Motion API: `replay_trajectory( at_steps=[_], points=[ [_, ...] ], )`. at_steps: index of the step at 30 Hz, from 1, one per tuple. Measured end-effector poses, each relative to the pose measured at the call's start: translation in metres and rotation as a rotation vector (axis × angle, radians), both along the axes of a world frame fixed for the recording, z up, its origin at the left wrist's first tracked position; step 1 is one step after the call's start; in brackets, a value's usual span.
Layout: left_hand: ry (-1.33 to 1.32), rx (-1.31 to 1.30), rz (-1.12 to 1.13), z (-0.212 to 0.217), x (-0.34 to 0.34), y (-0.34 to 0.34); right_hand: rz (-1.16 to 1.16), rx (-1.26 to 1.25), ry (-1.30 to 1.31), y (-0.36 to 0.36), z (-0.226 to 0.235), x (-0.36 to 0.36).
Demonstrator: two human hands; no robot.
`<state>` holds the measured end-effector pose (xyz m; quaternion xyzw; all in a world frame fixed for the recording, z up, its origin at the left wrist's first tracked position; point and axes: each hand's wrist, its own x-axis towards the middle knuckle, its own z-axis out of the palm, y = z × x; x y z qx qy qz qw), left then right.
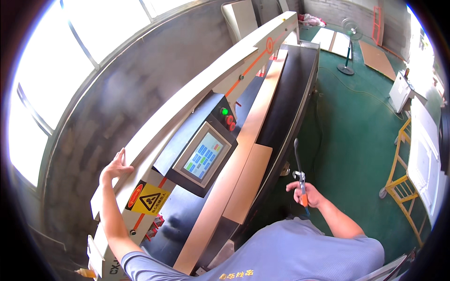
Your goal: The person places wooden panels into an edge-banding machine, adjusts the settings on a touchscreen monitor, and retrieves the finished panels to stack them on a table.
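My left hand (116,168) lies on the upper edge of the machine's long white beam (157,124), fingers stretched out and holding nothing. Out to the right, over the floor, my right hand (311,195) is closed around the handle of an air blow gun (301,177). The gun has an orange lower part and a dark nozzle that points away from me. Between my arms a control box with a lit touchscreen (203,156) hangs from the beam. Under it a long tan board (243,149) runs along the machine's black bed (294,91). A shorter tan board (250,182) lies against its right side.
A green floor (349,136) stretches to the right. On it stand a pedestal fan (346,69), a white cabinet (400,92) and a yellow-framed trolley (398,187) bearing white panels. Flat boards (377,60) lie farther off. A cable crosses the floor. Windows line the left wall.
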<state>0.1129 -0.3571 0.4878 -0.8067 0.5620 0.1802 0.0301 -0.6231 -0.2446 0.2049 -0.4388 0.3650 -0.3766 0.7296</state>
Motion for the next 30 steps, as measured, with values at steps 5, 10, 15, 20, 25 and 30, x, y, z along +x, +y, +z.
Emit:
replay_trajectory(
  at_steps=[5,10,15,20,25,30],
  points=[
    [-0.029,-0.213,-0.137,-0.009,-0.042,0.038,-0.023,-0.086,-0.269,-0.113,0.036,0.03],
    [-0.052,-0.34,0.004,-0.011,-0.116,0.078,-0.019,-0.136,-0.319,-0.248,0.108,0.107],
    [-0.096,-0.391,0.086,-0.019,-0.199,0.127,0.154,-0.039,-0.335,-0.3,0.142,0.151],
    [-0.158,-0.428,0.055,-0.03,-0.29,0.188,0.256,0.036,-0.368,-0.299,0.138,0.157],
    [-0.176,-0.418,0.013,-0.07,-0.364,0.221,-0.05,0.015,-0.384,-0.249,0.102,0.121],
    [-0.031,-0.323,0.02,-0.15,-0.419,0.218,-0.293,0.054,-0.228,-0.228,0.016,0.039]
  ],
)
